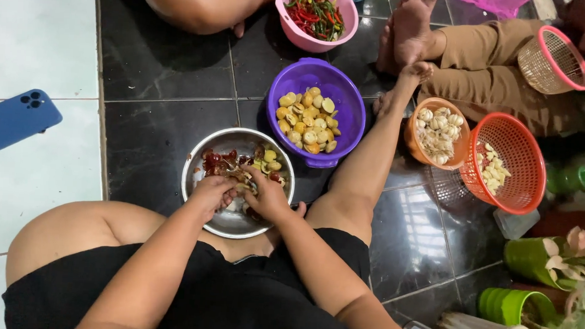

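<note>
While both hands work inside the steel bowl (203,154) on the dark floor tiles between the knees, the left hand (212,192) and right hand (266,195) pinch one small peeled piece (244,179) together — likely light, wet and slippery, best held by fingertips at its ends. Pale yellow pieces lie among reddish-brown skins; a purple bowl (348,114) of peeled ones sits just beyond.

Purple bowl (316,112) crowds steel bowl (238,182) — left tiles (153,144) bare.
</note>
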